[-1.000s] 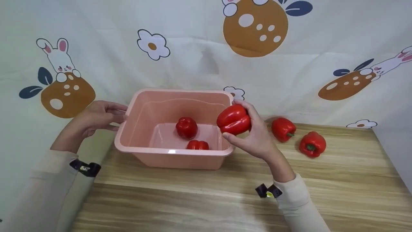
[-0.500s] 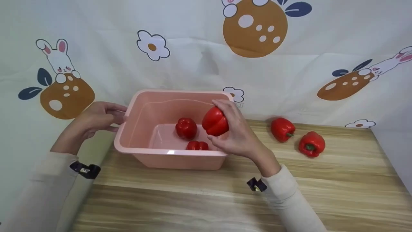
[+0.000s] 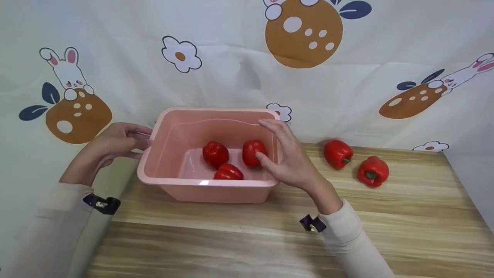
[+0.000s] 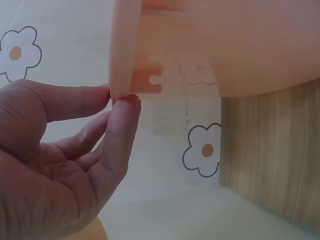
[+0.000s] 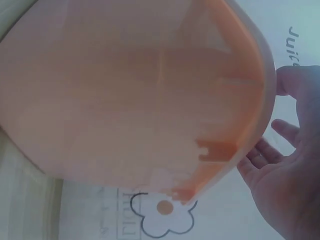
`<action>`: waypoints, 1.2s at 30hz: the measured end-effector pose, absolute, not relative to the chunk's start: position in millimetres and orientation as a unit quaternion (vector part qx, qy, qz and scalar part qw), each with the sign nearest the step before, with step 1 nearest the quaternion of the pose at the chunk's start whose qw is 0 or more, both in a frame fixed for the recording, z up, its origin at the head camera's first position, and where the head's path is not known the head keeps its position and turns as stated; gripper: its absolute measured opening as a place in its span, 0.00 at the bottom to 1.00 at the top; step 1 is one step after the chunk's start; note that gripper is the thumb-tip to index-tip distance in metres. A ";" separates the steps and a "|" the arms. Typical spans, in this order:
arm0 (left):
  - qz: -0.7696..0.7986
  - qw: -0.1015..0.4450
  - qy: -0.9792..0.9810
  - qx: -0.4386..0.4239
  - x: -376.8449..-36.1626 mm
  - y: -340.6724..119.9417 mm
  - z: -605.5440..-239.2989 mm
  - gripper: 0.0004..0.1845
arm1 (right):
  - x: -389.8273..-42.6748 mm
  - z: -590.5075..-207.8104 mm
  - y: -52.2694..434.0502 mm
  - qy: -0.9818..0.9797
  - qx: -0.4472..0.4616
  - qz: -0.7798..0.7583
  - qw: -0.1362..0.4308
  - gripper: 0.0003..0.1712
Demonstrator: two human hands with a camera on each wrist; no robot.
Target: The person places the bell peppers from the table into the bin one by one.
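A pink plastic tub (image 3: 181, 189) is being steadied at the far left corner of a wooden worktop (image 3: 270, 239), its left side overhanging the worktop's left edge. The tub's left rim is being pinched by the left hand (image 3: 110, 144); in the left wrist view the thumb (image 4: 65, 100) and a fingertip are seen meeting at the lip of the handle flange (image 4: 125, 70), the other fingers lying loosely curled behind.

The right hand (image 3: 287, 160) is being held over the tub's right rim, its fingers spread and relaxed, with nothing gripped; its fingertips are lying just beside a red pepper (image 3: 252, 151) resting inside the tub near the right wall. Whether that pepper is being touched cannot be told. Two more red peppers (image 3: 215, 153) (image 3: 227, 172) are lying on the tub's floor, close together toward the middle. In the right wrist view only the tub's pale outer wall (image 5: 130, 100) and the open palm are being shown.

Two further peppers (image 3: 338, 153) (image 3: 373, 171) are lying on the bare wood toward the far right corner, near each other and well apart from the tub.

The worktop is striped in light and darker wood grain. Behind and to the left of it a pale cloth backdrop (image 3: 231, 69) is hanging, printed with rabbits, white flowers and brown spotted rounds. Cream sleeves are covering both forearms, a small dark clip being worn at each wrist.
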State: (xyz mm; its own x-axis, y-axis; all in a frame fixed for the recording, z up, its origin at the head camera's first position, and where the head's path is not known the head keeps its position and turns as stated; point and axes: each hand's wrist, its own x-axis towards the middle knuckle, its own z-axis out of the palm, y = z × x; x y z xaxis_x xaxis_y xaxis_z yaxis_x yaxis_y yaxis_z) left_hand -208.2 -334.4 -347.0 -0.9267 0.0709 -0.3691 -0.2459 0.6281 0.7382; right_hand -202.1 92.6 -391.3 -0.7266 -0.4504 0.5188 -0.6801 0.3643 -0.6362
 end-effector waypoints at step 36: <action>0.450 0.187 0.871 -0.061 -205.3 -337.0 -352.6 0.35 | -182.0 -457.3 199.4 -0.831 0.192 0.507 0.127 0.37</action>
